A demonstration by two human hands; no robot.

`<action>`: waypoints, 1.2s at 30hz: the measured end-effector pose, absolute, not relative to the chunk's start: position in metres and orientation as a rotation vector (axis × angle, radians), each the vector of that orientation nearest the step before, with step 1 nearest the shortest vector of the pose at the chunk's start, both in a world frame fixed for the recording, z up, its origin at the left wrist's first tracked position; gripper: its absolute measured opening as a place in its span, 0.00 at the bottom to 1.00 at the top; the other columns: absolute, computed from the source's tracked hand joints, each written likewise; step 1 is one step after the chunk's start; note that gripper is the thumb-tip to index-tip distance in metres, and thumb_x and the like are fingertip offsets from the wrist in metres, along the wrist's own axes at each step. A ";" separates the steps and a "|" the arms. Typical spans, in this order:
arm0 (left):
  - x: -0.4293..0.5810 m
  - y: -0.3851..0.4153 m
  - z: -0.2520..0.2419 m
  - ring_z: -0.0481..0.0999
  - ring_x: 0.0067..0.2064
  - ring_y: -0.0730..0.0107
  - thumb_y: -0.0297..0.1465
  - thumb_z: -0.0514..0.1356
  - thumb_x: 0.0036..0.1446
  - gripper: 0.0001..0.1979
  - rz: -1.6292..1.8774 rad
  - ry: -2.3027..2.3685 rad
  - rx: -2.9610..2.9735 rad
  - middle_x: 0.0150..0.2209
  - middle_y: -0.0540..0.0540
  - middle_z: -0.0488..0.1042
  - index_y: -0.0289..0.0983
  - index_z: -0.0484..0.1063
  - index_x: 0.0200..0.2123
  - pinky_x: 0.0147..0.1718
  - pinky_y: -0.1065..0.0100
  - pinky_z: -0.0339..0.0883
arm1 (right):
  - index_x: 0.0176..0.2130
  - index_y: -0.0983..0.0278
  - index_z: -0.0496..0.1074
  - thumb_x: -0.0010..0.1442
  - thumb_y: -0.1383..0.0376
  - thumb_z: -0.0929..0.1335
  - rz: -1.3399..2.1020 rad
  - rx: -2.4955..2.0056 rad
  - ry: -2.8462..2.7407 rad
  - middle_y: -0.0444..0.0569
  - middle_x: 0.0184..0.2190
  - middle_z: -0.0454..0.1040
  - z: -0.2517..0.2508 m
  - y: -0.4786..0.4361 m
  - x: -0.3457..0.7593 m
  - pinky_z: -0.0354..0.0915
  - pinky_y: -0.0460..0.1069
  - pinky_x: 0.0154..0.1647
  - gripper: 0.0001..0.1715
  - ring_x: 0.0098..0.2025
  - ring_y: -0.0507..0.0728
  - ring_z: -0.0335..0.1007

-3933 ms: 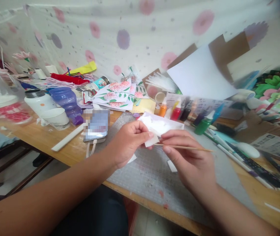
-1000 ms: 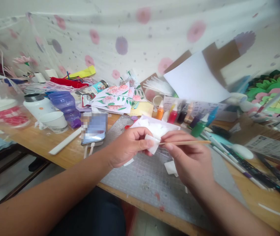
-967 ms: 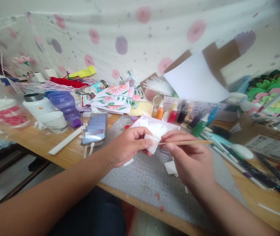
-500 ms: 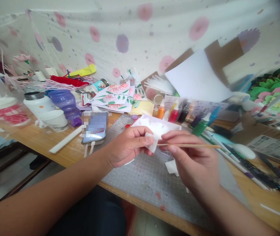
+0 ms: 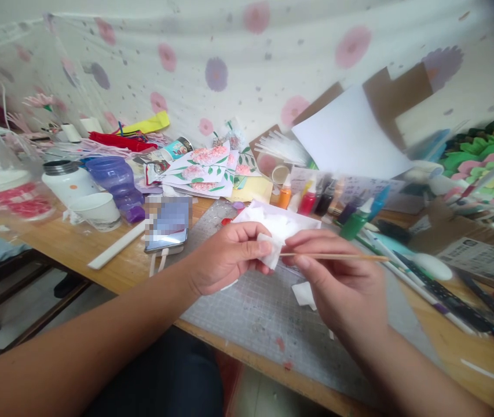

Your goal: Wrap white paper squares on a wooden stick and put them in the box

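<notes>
Between thumb and fingers, my left hand (image 5: pixel 233 258) pinches a small piece of white tissue paper (image 5: pixel 274 252). My right hand (image 5: pixel 346 278) grips a thin wooden stick (image 5: pixel 337 256), held nearly level, with its left end at the tissue's edge. Whether the tip touches the tissue I cannot tell. Behind the hands, white pieces lie on a pale sheet (image 5: pixel 310 222). Another folded white piece (image 5: pixel 303 294) rests on the grey cutting mat (image 5: pixel 247 324), partly covered by my right hand.
Several paint bottles, among them a green one (image 5: pixel 355 221) and an orange one (image 5: pixel 284 194), stand behind my right hand. A phone (image 5: pixel 172 223) lies to the left, near a white paper cup (image 5: pixel 95 211) and a purple container (image 5: pixel 114 182). At right are pens and a cardboard box (image 5: pixel 476 255).
Both hands hold nearly the same pose, with the tissue and the stick still in them. The whole view has shifted very slightly.
</notes>
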State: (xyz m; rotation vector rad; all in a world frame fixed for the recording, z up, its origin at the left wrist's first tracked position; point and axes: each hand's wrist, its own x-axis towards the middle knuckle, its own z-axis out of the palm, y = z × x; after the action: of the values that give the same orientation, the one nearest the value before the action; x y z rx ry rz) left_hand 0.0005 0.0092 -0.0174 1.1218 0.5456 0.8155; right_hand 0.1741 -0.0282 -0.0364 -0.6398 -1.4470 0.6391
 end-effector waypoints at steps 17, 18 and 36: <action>0.001 0.010 -0.019 0.72 0.28 0.74 0.31 0.65 0.53 0.08 0.807 0.535 1.176 0.25 0.49 0.73 0.34 0.70 0.28 0.30 0.71 0.63 | 0.34 0.56 0.79 0.54 0.74 0.71 0.575 -0.651 -1.486 0.45 0.34 0.78 -0.035 -0.029 0.174 0.72 0.53 0.42 0.12 0.40 0.56 0.75; 0.002 0.010 -0.020 0.71 0.28 0.74 0.31 0.64 0.54 0.07 0.823 0.561 1.217 0.26 0.50 0.72 0.34 0.70 0.29 0.30 0.71 0.62 | 0.34 0.56 0.79 0.54 0.74 0.71 0.566 -0.662 -1.489 0.45 0.34 0.78 -0.035 -0.028 0.174 0.72 0.52 0.42 0.12 0.40 0.55 0.75; -0.001 0.001 -0.013 0.74 0.38 0.68 0.30 0.65 0.50 0.09 1.005 0.847 1.867 0.34 0.47 0.73 0.34 0.70 0.34 0.40 0.66 0.68 | 0.31 0.57 0.79 0.53 0.76 0.71 0.490 -0.729 -1.459 0.41 0.32 0.79 -0.035 -0.024 0.172 0.71 0.47 0.43 0.13 0.38 0.51 0.75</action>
State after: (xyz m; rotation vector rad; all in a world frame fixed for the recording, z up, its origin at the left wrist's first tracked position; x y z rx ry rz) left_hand -0.0006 0.0011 -0.0128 1.8667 0.8468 1.0052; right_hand 0.1723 -0.0244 -0.0352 -0.7292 -1.4589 0.4901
